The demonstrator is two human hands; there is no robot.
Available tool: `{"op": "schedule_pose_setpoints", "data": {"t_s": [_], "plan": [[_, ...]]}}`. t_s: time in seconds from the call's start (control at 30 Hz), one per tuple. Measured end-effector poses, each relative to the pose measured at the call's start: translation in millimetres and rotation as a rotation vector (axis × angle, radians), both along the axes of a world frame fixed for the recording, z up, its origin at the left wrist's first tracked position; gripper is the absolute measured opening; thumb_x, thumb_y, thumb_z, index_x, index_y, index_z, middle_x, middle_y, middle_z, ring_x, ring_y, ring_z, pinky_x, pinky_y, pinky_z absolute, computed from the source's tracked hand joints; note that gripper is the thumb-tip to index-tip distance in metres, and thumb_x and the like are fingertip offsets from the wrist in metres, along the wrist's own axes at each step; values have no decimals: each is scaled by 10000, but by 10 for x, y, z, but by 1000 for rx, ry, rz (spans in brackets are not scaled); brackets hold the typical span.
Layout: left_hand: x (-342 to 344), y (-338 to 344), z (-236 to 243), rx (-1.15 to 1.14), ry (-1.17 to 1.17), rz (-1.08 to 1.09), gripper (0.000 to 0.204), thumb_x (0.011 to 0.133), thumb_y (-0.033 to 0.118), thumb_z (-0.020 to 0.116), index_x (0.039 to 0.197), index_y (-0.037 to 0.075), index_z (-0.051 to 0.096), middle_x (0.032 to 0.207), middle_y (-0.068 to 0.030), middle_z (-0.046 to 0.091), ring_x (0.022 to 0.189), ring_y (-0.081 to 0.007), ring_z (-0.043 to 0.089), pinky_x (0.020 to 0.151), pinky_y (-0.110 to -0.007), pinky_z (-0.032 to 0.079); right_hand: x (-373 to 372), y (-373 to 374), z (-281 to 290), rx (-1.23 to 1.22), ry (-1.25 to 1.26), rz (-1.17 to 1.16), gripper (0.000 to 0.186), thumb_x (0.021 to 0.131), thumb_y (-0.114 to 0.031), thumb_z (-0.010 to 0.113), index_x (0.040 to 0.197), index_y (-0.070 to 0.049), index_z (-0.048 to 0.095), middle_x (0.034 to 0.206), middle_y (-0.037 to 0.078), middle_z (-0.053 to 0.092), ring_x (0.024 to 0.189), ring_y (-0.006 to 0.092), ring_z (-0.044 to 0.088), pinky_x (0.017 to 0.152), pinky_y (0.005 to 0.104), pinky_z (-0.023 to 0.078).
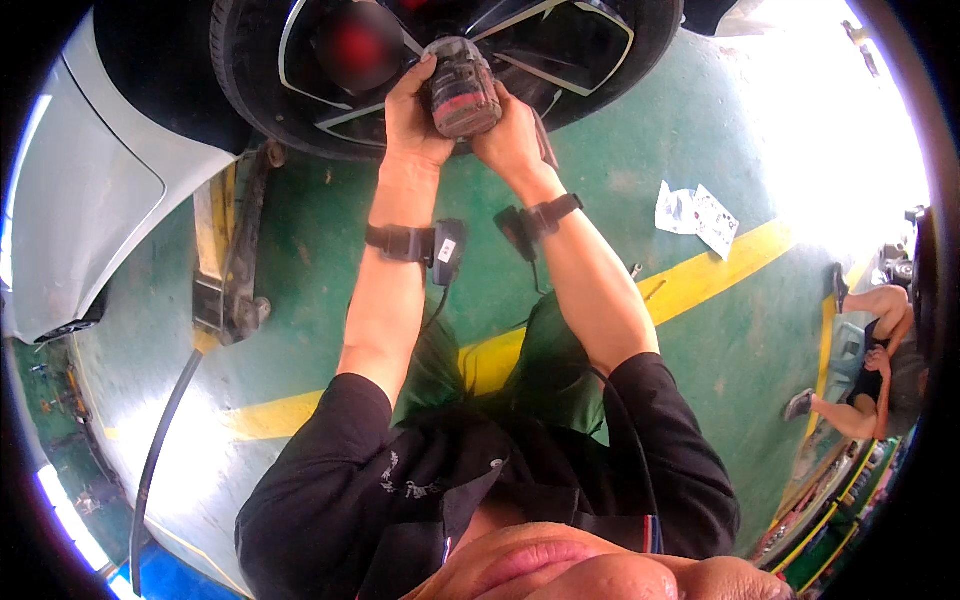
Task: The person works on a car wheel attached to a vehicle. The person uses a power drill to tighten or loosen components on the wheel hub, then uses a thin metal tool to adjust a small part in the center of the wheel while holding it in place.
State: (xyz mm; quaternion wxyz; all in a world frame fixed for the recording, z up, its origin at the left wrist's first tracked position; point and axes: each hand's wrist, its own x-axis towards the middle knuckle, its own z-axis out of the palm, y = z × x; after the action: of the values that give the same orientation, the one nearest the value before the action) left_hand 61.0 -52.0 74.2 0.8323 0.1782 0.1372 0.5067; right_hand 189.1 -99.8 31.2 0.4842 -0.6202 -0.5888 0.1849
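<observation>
In front of me, at the top of the view, is a car wheel with a dark tyre [648, 50] and a black-and-silver alloy rim [560, 50]. I hold a worn, dark impact wrench [462, 85] with a red band up to the middle of the wheel. My left hand [415, 125] grips its left side, thumb on top. My right hand [510, 135] is closed round its right side, where the handle is mostly hidden. The wrench's nose is out of sight behind its body, so I cannot tell whether it touches the wheel.
To the left stand a light-coloured car body panel [90, 190] and a yellow-and-dark lifting arm [225, 260] with a black hose [165, 440]. White papers [698, 215] lie on the green floor [590, 180], by a yellow stripe. A seated person [880, 350] is at far right.
</observation>
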Motion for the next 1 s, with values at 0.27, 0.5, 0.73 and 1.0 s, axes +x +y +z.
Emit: {"op": "schedule_pose_setpoints", "data": {"t_s": [0.27,0.5,0.73,1.0], "plan": [[-57,-346,-150,-92,121,-114,402,945,255,603,1223,-35,605,1161,-196,683,1050,-339,678,976,-483,546,-11,-410,-232,-28,72,66,396,738,-98,735,1100,-14,600,1008,291,676,986,488,634,806,512,526],[28,-443,-518,-182,108,-144,382,922,278,606,1173,-9,624,1123,-169,695,1029,-319,678,958,-466,552,8,-638,-320,-288,11,-7,450,736,-107,736,1154,-12,596,992,278,687,992,493,633,809,514,527],[129,-413,-640,-189,119,-124,374,925,294,586,1161,7,631,1114,-162,696,1027,-313,676,964,-464,545,86,-636,-352,-303,-23,-9,442,758,-115,724,1181,-47,616,1034,271,693,1035,474,634,841,480,532],[44,-318,-651,-223,96,-65,380,917,296,602,1172,15,630,1125,-155,692,1031,-317,672,977,-472,537,-11,-455,-509,-240,-36,-9,428,746,-104,745,1130,-14,579,968,281,683,949,486,645,794,533,520]]}}
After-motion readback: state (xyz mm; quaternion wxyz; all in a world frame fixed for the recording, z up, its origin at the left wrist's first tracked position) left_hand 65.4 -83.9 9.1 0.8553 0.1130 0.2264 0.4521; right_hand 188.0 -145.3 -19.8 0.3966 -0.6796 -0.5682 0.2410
